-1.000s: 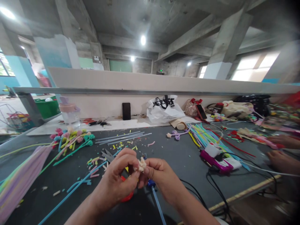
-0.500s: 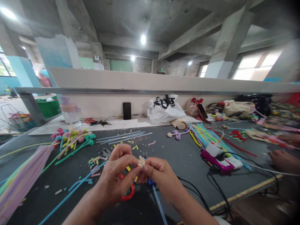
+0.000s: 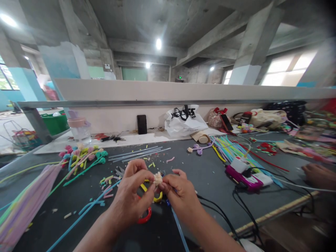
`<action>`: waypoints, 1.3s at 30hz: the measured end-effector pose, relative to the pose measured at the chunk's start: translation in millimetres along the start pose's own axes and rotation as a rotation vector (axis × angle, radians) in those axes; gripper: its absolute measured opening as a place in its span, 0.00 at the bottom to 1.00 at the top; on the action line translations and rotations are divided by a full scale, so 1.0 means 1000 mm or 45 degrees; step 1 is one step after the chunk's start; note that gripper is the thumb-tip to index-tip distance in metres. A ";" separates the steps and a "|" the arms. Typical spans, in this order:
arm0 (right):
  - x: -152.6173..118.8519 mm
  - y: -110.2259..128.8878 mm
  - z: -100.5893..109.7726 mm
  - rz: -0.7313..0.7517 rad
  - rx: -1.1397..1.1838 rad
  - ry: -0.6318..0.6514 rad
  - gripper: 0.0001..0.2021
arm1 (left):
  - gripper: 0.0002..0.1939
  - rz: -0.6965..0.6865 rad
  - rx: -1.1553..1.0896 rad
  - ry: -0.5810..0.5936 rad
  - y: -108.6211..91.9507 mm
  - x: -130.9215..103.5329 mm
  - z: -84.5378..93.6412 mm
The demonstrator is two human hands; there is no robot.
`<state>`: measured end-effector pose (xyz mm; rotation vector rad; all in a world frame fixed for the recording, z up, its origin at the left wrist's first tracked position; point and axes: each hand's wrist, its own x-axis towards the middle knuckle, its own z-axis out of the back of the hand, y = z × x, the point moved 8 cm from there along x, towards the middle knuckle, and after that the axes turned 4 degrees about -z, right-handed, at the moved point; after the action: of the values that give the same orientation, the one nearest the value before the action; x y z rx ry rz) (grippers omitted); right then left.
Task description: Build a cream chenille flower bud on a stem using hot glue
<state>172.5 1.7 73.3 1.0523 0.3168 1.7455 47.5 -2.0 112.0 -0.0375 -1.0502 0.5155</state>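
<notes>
My left hand [image 3: 131, 192] and my right hand [image 3: 183, 194] meet above the dark table. Between their fingertips they pinch a small cream flower [image 3: 158, 179] that looks made of fuzzy pipe cleaner. Both hands are closed on it, thumbs towards each other. Under my left hand lie scissors, with a red handle loop [image 3: 145, 217] showing and the rest partly hidden. A pale blue translucent stick [image 3: 180, 229] runs from a dark blue piece [image 3: 168, 202] below my right hand. A long blue pipe cleaner [image 3: 81, 217] passes left of my left wrist.
Fuzzy flowers on stems [image 3: 84, 157] and a pastel pipe-cleaner bundle [image 3: 34, 196] lie left. Translucent sticks [image 3: 139, 153] and cut bits lie ahead. At right are more pipe cleaners [image 3: 231, 150], a purple power strip [image 3: 244, 180], black cables [image 3: 217, 213] and another person's hand [image 3: 317, 175].
The cream flower has turned and shows a fuller face. My right hand's fingers have lifted slightly, uncovering more of a yellow loop beneath. The other person's hand has shifted a little.
</notes>
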 end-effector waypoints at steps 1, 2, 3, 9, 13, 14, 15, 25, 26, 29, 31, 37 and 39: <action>0.000 -0.001 -0.001 -0.011 0.015 0.012 0.12 | 0.05 -0.028 0.000 -0.026 -0.002 0.000 0.001; 0.000 -0.001 -0.002 -0.023 0.032 0.019 0.13 | 0.05 -0.056 0.001 -0.057 -0.005 -0.001 0.003; 0.000 -0.002 -0.002 -0.036 0.048 0.022 0.13 | 0.06 -0.079 0.007 -0.081 -0.007 -0.001 0.004; 0.001 -0.005 0.001 -0.142 0.150 0.008 0.14 | 0.05 -0.056 0.019 -0.160 -0.006 -0.003 0.005; 0.001 -0.004 0.004 -0.140 0.166 -0.021 0.15 | 0.03 0.163 -0.114 -0.139 0.008 -0.005 -0.002; 0.001 -0.004 0.004 -0.130 0.164 -0.028 0.15 | 0.03 0.211 -0.140 -0.128 0.011 -0.005 -0.004; 0.001 -0.004 0.004 -0.121 0.161 -0.032 0.15 | 0.03 0.246 -0.160 -0.121 0.013 -0.005 -0.006; -0.002 0.004 0.002 0.013 -0.025 -0.074 0.16 | 0.04 0.289 -0.009 -0.067 0.011 -0.004 -0.008; -0.003 0.006 0.002 0.028 -0.050 -0.080 0.16 | 0.05 0.293 -0.013 -0.060 0.011 -0.004 -0.009; -0.003 0.004 -0.001 0.012 -0.049 -0.062 0.17 | 0.10 0.304 -0.028 -0.038 0.012 -0.004 -0.010; -0.003 0.000 -0.003 -0.046 0.011 -0.041 0.17 | 0.11 0.321 -0.032 -0.020 0.014 -0.004 -0.011; 0.000 -0.013 -0.002 -0.277 0.329 0.007 0.20 | 0.09 0.310 -0.153 0.019 0.017 -0.003 -0.013; -0.001 -0.016 -0.005 -0.344 0.475 0.055 0.21 | 0.06 0.264 -0.199 0.019 0.016 -0.003 -0.012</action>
<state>178.7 9.3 60.1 1.1724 0.7986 1.4977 50.0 13.6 99.0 -0.2906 -1.0762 0.6181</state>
